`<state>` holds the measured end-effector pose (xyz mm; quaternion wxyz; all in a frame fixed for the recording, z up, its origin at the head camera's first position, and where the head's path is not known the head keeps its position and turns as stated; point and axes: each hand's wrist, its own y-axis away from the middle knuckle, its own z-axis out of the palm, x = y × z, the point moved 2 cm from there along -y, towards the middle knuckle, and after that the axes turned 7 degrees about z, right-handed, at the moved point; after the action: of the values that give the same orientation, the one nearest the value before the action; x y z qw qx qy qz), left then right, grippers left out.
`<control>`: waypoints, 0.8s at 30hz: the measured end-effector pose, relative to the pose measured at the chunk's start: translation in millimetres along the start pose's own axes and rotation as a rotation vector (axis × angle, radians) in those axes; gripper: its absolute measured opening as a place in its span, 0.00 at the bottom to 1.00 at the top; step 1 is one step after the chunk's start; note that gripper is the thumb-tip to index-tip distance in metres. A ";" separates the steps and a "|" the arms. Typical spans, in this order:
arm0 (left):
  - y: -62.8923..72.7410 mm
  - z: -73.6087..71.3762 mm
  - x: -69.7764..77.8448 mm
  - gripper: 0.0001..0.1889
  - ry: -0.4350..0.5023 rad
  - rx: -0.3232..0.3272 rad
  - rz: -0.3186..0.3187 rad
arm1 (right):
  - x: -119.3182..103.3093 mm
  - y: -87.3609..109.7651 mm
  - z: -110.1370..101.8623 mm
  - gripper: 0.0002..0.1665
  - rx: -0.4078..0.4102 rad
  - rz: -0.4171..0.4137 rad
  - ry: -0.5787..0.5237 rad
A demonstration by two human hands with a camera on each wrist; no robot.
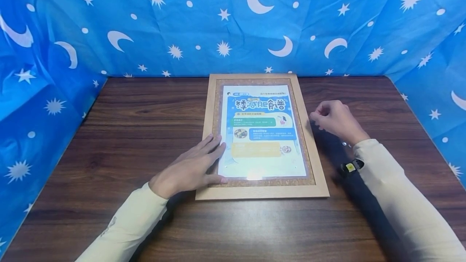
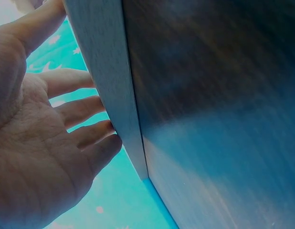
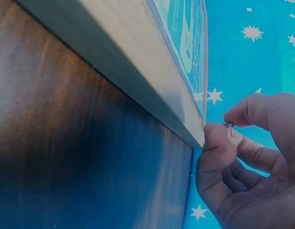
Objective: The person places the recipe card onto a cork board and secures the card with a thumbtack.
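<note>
A wood-framed cork board (image 1: 262,192) lies on the dark wood table with a printed sheet (image 1: 269,169) over its middle. The sheet carries blue, green and yellow panels with Chinese lettering, and a small dark dot marks its top left corner. My left hand (image 1: 194,169), fingers spread and nearly straight, rests on the board's left side, reaching the sheet's edge. Just off the right side of the board is my right hand (image 1: 336,120). In the right wrist view its thumb and forefinger pinch a small metal thumbtack (image 3: 231,128), point partly visible between the fingertips.
Beside the right wrist, a few small shiny bits (image 1: 346,144) lie on the table (image 1: 138,124). A blue curtain (image 1: 211,23) with white moons and stars hangs along the table's back and sides. The right wrist wears a dark strap with a yellow-faced device (image 1: 350,167).
</note>
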<state>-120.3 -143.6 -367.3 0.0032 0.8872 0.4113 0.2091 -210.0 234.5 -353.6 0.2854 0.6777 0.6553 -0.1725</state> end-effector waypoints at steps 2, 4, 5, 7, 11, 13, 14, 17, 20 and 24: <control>0.1 -0.1 0.1 0.47 0.003 -0.004 -0.003 | -1.2 -2.8 1.3 0.15 -0.018 0.013 -0.010; 0.1 -0.2 0.2 0.47 0.007 -0.006 -0.009 | -2.2 -5.8 2.9 0.15 -0.037 0.024 -0.026; 0.1 -0.3 0.3 0.47 0.007 -0.006 -0.010 | -2.7 -7.2 3.7 0.15 -0.045 0.026 -0.035; 0.1 -0.5 0.4 0.47 0.007 -0.004 -0.011 | -3.9 -9.9 5.3 0.15 -0.054 0.028 -0.056; 0.1 -0.9 0.8 0.46 0.007 -0.003 -0.012 | -7.6 -15.5 7.5 0.14 -0.062 0.013 -0.089; 0.0 -0.9 0.8 0.46 0.005 -0.003 -0.012 | -9.9 -18.1 7.9 0.14 -0.072 0.008 -0.106; -0.1 -0.8 0.8 0.46 0.004 -0.003 -0.012 | -11.0 -19.6 8.1 0.14 -0.076 0.003 -0.106; -0.4 -0.5 0.8 0.46 -0.003 -0.004 -0.012 | -13.9 -24.3 9.0 0.14 -0.091 0.000 -0.130; -0.6 -0.3 0.9 0.46 -0.007 -0.006 -0.014 | -17.1 -29.5 10.0 0.13 -0.103 0.003 -0.164; -1.0 0.0 0.8 0.47 -0.014 -0.011 -0.016 | -22.4 -37.9 11.8 0.13 -0.122 0.040 -0.194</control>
<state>-120.5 -142.4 -367.1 0.0129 0.8853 0.4172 0.2050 -247.6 208.8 -355.2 0.3916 0.6522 0.6201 -0.1914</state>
